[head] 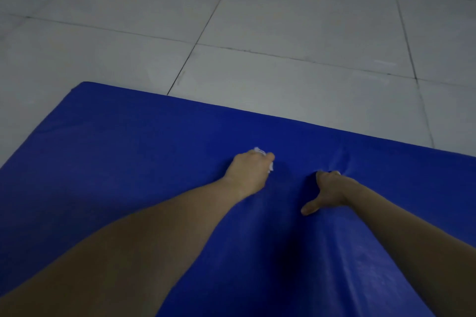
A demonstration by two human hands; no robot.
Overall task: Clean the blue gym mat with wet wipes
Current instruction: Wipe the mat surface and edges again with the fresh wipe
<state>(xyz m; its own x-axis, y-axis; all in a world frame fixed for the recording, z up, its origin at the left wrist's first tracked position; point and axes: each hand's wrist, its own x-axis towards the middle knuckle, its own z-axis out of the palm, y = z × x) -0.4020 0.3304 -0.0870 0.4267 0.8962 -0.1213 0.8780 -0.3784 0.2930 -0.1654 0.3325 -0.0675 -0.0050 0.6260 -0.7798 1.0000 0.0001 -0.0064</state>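
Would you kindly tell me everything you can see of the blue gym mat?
The blue gym mat lies flat on the pale tiled floor. It is a thick pad with a smooth, slightly glossy, vinyl-looking cover and a rounded far-left corner. Its near and right parts run out of frame. The left hand presses a crumpled white wet wipe onto it. The right hand bears down nearby, and the cover puckers into creases around its fingers.

Wipe (271, 168) in left hand (248, 172) grip, on mat (134, 141) — right hand (328, 192) just right of it. Floor (283, 20) beyond the grip, under mat.
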